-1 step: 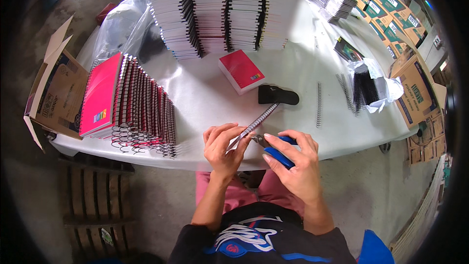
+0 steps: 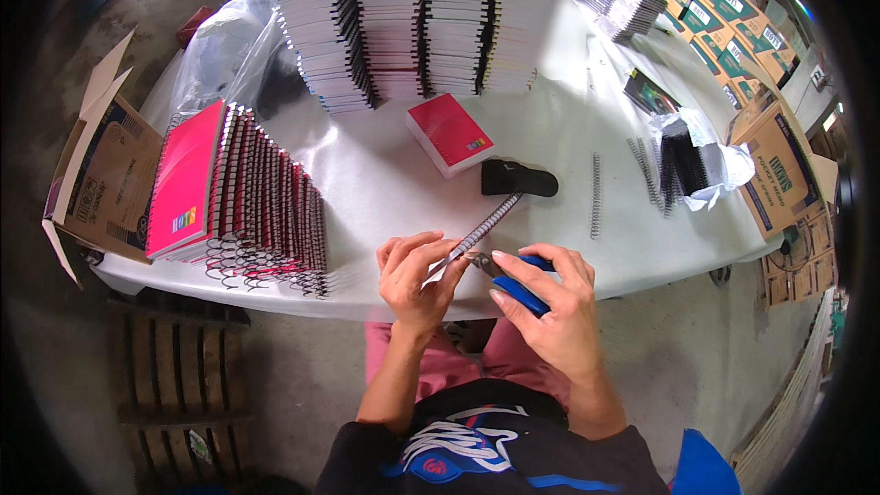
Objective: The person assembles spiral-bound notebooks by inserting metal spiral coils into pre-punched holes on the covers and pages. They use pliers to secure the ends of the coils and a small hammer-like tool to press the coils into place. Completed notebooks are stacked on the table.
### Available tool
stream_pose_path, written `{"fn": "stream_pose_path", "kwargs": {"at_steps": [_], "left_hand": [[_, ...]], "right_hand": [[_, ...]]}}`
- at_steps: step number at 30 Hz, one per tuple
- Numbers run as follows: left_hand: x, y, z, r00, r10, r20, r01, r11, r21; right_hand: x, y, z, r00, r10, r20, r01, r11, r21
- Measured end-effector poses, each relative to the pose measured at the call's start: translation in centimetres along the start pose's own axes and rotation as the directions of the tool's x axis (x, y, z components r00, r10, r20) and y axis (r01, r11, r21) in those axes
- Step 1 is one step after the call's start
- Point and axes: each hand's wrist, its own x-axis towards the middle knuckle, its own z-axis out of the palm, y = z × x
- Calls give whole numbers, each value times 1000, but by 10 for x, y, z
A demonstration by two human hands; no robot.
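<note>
Left hand (image 2: 412, 280) gripping spiral notebook (image 2: 486, 223) edge-on, likely exposing 1 end to blue-handled pliers (image 2: 522, 294) right hand (image 2: 557, 301) is gripping.

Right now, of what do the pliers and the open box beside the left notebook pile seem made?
Pliers: jaws likely metal, from grey shine; blue handles perhaps smooth plastic or rubber, from even colour. Box: matte cardboard, it seems, from brown, stiff folded flaps.
</note>
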Motion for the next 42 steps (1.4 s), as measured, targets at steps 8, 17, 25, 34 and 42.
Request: {"fn": "stream_pose_path", "kwargs": {"at_steps": [8, 17, 25, 34, 42], "left_hand": [[4, 1, 1, 999, -42, 6, 41, 997, 62], [-31, -20, 5, 868, -495, 37, 464, 783, -414], [-14, -6, -1, 967, -249, -55, 244, 966, -85], [-16, -5, 2, 984, -51, -168, 65, 994, 83], [-12, -3, 3, 970, -143, -198, 152, 988, 33]], "right_hand": [[4, 9, -8, 1000, 3, 25, -3, 1000, 6], [0, -8, 2, 995, -43, 86, 50, 995, -82], [7, -20, 7, 991, -65, 116, 84, 982, -166], [0, -9, 9, 889, 93, 448, -317, 831, 457], [-8, 18, 26, 954, 76, 290, -156, 952, 265]]}}
